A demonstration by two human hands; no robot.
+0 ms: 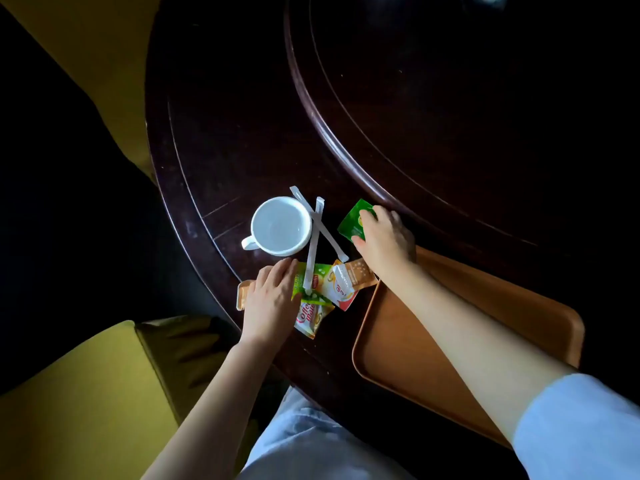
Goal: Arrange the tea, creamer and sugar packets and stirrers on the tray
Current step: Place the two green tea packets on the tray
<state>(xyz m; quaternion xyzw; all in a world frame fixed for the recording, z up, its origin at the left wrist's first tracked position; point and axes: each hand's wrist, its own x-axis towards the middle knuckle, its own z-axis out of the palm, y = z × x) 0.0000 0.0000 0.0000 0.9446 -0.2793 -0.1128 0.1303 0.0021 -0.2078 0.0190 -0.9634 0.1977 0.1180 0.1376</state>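
An orange-brown tray (519,306) lies on the dark table at the right, under my right forearm. My right hand (384,237) grips a green tea packet (353,221) just beyond the tray's far left corner. Two white wrapped stirrers (317,233) lie crossed beside a white cup (280,225). My left hand (272,297) rests flat on a pile of packets: a green-yellow tea packet (318,277), a Coffee-mate creamer packet (311,318), a white-and-red packet (341,287) and a brown sugar packet (360,273). Another brown packet (242,292) pokes out left of that hand.
The dark round wooden table (242,133) has a raised inner ring (332,133) behind the packets. Yellow chairs (86,393) stand at the left and lower left. My light trousers (304,445) show at the bottom, close to the table edge.
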